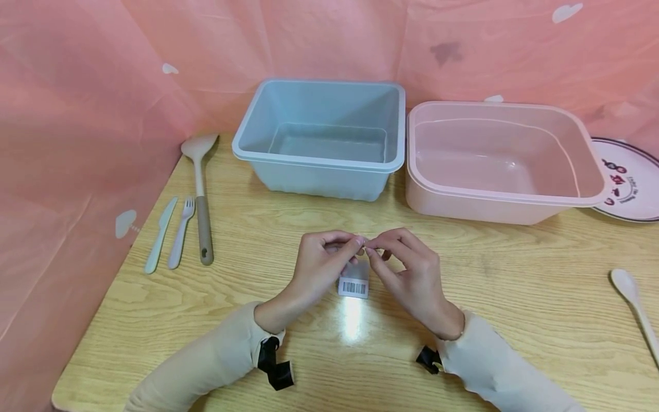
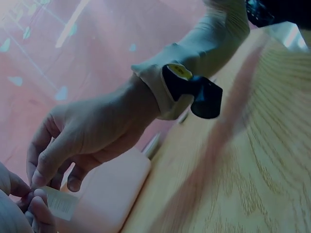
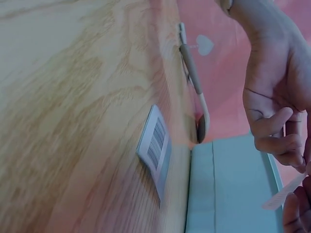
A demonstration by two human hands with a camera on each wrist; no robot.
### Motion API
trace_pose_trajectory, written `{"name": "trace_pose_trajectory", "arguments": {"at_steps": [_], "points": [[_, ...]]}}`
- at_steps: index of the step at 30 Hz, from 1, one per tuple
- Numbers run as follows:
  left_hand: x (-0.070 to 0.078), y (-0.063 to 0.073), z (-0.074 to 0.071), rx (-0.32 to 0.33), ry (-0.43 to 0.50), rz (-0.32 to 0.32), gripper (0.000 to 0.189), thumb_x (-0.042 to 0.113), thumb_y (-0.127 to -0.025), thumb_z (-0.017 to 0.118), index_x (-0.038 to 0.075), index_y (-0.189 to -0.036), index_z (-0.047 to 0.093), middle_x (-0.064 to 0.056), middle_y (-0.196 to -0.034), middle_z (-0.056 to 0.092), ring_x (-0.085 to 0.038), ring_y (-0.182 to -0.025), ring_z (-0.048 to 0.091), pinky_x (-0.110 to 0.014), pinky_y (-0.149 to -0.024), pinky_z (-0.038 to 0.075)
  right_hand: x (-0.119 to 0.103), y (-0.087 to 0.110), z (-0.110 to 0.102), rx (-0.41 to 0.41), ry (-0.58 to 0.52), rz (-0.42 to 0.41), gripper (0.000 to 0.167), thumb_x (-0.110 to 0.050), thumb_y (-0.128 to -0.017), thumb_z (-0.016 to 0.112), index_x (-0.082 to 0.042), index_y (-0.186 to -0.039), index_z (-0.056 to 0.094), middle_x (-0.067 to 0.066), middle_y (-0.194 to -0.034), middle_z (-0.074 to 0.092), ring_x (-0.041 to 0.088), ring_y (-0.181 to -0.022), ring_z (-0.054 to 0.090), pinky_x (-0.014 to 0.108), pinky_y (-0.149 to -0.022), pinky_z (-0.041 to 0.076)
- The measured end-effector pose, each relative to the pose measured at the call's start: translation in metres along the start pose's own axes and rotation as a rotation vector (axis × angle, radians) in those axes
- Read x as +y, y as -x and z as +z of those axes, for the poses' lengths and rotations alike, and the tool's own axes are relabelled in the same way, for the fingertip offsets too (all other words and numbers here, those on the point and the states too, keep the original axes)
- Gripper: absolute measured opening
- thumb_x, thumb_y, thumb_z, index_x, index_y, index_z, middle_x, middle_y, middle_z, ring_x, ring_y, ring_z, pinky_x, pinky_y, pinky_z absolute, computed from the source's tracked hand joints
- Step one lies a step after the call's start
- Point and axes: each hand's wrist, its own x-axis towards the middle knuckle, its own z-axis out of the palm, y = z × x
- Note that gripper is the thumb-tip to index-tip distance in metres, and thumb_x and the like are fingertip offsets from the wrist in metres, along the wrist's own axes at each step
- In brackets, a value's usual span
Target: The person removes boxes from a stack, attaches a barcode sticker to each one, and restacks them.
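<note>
Fingertips of my left hand (image 1: 324, 260) and right hand (image 1: 409, 272) meet over the middle of the table in the head view. Between them they pinch a thin pale slip (image 3: 283, 195), with faint print in the right wrist view; the fingers hide most of it from above. Beneath the hands, a small flat packet with a barcode label (image 1: 354, 280) lies on the tabletop, its far part overlapped by the left fingers. The right wrist view shows that packet (image 3: 155, 141) from the side, slightly bent. Both thumbs press against the forefingers.
Behind the hands stand a blue-grey basin (image 1: 319, 166) and a pink basin (image 1: 494, 200). A printed plate (image 1: 638, 197) sits beyond the pink one. At the left lie a spatula (image 1: 203, 223), a fork (image 1: 180, 237) and a knife (image 1: 159, 237); a spoon (image 1: 630, 294) is far right.
</note>
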Motion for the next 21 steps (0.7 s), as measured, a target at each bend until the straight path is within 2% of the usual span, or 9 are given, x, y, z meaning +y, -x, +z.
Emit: {"name": "trace_pose_trajectory", "arguments": {"at_steps": [3, 8, 13, 15, 17, 19, 21], "points": [[0.000, -0.001, 0.000, 0.006, 0.055, -0.055, 0.016, 0.007, -0.091, 0.065, -0.007, -0.096, 0.071, -0.020, -0.088, 0.072, -0.015, -0.062, 0.062, -0.019, -0.050, 0.045, 0.000, 0.000, 0.000, -0.003, 0.004, -0.026, 0.010, -0.007, -0.088, 0.066, -0.001, -0.087, 0.073, 0.009, -0.084, 0.066, 0.020, -0.069, 0.061, 0.019, -0.062, 0.051], [0.000, -0.002, 0.000, 0.033, 0.038, -0.065, 0.014, 0.004, -0.090, 0.064, -0.008, -0.093, 0.071, -0.020, -0.086, 0.070, -0.015, -0.063, 0.062, -0.019, -0.050, 0.046, 0.001, -0.002, 0.000, 0.006, 0.005, -0.035, 0.010, -0.010, -0.086, 0.067, -0.002, -0.086, 0.073, 0.009, -0.085, 0.066, 0.020, -0.072, 0.062, 0.020, -0.062, 0.051], [-0.001, -0.002, -0.002, 0.048, 0.041, -0.065, 0.013, 0.003, -0.089, 0.064, -0.008, -0.092, 0.070, -0.028, -0.084, 0.067, -0.011, -0.060, 0.061, -0.019, -0.049, 0.045, 0.005, -0.006, -0.009, 0.044, 0.000, 0.044, 0.008, 0.002, -0.081, 0.068, 0.000, -0.088, 0.072, 0.011, -0.085, 0.069, 0.017, -0.073, 0.062, 0.017, -0.065, 0.050], [-0.001, -0.002, -0.003, 0.046, 0.041, -0.067, 0.013, 0.003, -0.089, 0.064, -0.008, -0.091, 0.070, -0.032, -0.085, 0.066, -0.009, -0.060, 0.060, -0.019, -0.049, 0.045, 0.008, -0.008, -0.013, 0.048, -0.011, 0.134, 0.011, 0.006, -0.081, 0.067, 0.001, -0.090, 0.071, 0.012, -0.087, 0.070, 0.012, -0.076, 0.062, 0.014, -0.067, 0.051], [-0.002, -0.002, -0.004, 0.042, 0.038, -0.067, 0.012, 0.002, -0.089, 0.063, -0.008, -0.091, 0.070, -0.034, -0.087, 0.065, -0.007, -0.059, 0.060, -0.019, -0.049, 0.045, 0.011, -0.010, -0.018, 0.023, -0.015, 0.265, 0.012, 0.005, -0.084, 0.066, 0.000, -0.094, 0.071, 0.012, -0.091, 0.071, 0.005, -0.079, 0.061, 0.013, -0.068, 0.050], [-0.002, -0.002, -0.004, 0.038, 0.026, -0.062, 0.012, 0.002, -0.089, 0.063, -0.008, -0.091, 0.070, -0.034, -0.087, 0.065, -0.007, -0.060, 0.060, -0.018, -0.049, 0.045, 0.014, -0.011, -0.021, -0.046, -0.040, 0.427, 0.012, -0.001, -0.089, 0.064, -0.001, -0.099, 0.071, 0.012, -0.096, 0.072, 0.002, -0.083, 0.062, 0.013, -0.068, 0.051], [-0.002, -0.001, -0.005, 0.038, 0.010, -0.050, 0.012, 0.002, -0.089, 0.063, -0.008, -0.091, 0.070, -0.034, -0.086, 0.065, -0.009, -0.060, 0.060, -0.017, -0.049, 0.044, 0.017, -0.013, -0.024, -0.152, -0.108, 0.607, 0.017, -0.010, -0.094, 0.061, 0.000, -0.104, 0.070, 0.014, -0.100, 0.071, 0.005, -0.085, 0.064, 0.017, -0.067, 0.054]]}}
